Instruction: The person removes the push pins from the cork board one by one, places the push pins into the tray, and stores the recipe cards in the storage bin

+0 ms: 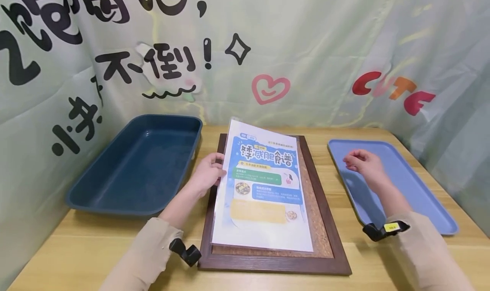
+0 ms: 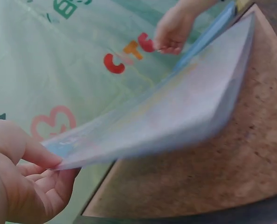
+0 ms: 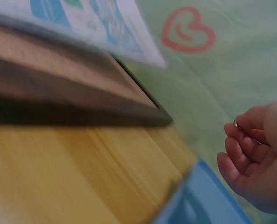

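My left hand pinches the left edge of a laminated printed sheet, thumb on top and fingers below. In the left wrist view the sheet is bowed and lifted off a wood-framed cork board, which it partly covers. Over the left part of a light blue tray, my right hand is raised. Between its thumb and index finger the right wrist view shows a tiny shiny metal object, too small and hidden to tell its kind.
A deep dark blue bin stands at the left of the wooden table. A printed cloth with lettering and a pink heart hangs behind and along the sides.
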Motion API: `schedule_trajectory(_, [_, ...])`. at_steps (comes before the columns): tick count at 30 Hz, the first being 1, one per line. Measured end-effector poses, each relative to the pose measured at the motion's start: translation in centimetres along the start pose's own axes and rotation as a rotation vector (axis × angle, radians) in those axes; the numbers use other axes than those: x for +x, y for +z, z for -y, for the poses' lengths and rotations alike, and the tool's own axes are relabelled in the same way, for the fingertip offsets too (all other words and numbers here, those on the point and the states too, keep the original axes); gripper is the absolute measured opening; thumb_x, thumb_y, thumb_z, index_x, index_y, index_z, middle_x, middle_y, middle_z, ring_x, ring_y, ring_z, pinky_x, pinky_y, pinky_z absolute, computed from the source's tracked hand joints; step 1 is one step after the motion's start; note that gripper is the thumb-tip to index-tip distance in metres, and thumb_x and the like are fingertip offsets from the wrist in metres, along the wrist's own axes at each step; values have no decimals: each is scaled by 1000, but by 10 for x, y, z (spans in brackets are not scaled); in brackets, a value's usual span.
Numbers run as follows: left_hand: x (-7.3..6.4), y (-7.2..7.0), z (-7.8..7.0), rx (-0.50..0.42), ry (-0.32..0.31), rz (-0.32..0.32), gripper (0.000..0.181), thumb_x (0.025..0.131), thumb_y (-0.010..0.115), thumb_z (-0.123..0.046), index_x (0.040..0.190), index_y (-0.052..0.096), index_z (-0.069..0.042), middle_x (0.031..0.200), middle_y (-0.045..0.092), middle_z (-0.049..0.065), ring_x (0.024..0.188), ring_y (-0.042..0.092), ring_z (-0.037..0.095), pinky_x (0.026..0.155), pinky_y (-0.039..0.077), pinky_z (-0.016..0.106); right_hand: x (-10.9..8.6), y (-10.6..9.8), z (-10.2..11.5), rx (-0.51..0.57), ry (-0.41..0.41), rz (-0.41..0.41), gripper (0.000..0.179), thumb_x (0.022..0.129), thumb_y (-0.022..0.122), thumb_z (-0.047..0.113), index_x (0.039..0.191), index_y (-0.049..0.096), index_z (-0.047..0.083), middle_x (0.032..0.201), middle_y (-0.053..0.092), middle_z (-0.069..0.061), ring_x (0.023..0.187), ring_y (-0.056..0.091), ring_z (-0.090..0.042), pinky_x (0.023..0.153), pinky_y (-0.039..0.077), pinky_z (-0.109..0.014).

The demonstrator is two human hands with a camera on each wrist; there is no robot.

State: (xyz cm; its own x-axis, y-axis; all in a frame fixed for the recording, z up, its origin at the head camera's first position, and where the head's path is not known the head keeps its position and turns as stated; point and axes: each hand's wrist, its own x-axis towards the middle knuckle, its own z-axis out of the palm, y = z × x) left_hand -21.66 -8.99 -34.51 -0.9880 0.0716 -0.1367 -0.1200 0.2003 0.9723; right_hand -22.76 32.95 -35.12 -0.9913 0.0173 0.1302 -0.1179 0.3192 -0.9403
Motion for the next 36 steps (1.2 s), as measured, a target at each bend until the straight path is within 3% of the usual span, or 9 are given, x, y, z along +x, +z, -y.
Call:
schedule_trajectory(3, [0,-4,-7,1,7,-30,34,84,51,10,117,51,0,96,61,19,71,59,21,56,47,28,-7,-19,-9,60,10,-14,8,93,55,9,87,58,5,77,62,11,72,59,-3,65,49,-14])
schedule_trajectory(6, [-1,-7,-13,-13,19,-45,31,86,50,9,115,51,1,99,61,20,72,59,20,58,47,27,-14,-36,-14,79,25,-24,13,93,53,8,83,60,12,76,62,11,71,59,-2,63,49,-14])
schedule_trajectory(10, [-6,-14,-24,-35,63,-34,28,87,48,9,114,49,3,101,60,22,72,58,20,59,47,27,-23,-53,-16,19,49,-45,15,94,51,9,84,61,15,77,62,14,72,58,0,63,49,-13])
schedule_trajectory(16, [-10,-33,-44,-26,144,-50,26,89,45,10,113,45,3,101,59,24,69,58,17,57,47,26,-30,-68,-20,50,70,-59,20,95,49,7,83,61,18,77,61,15,72,57,2,62,48,-12])
schedule_trajectory(22, [-11,-66,-64,-53,212,-131,26,89,43,11,114,42,5,102,58,24,71,59,13,59,48,23,-31,-83,-25,118,96,-91,24,94,50,6,81,63,20,75,62,14,69,58,2,60,48,-12])
schedule_trajectory(26, [-13,-93,-75,-41,228,-175,24,90,43,9,113,43,1,101,57,16,74,60,10,62,50,23,-32,-91,-28,33,118,-99,23,94,51,9,80,63,23,75,62,16,70,58,2,60,48,-12])
schedule_trajectory(32, [-12,-136,-84,-3,172,-261,26,94,44,1,115,46,-13,111,54,12,79,59,10,66,49,21,-31,-98,-35,-105,147,-88,19,94,52,12,80,62,22,73,59,19,68,56,4,61,47,-12])
schedule_trajectory(36, [-9,-163,-87,112,114,-332,35,97,43,-8,130,43,-17,129,50,16,84,60,9,73,48,24,-29,-100,-39,-219,169,-84,13,95,50,15,87,59,10,74,57,21,68,55,4,61,47,-13])
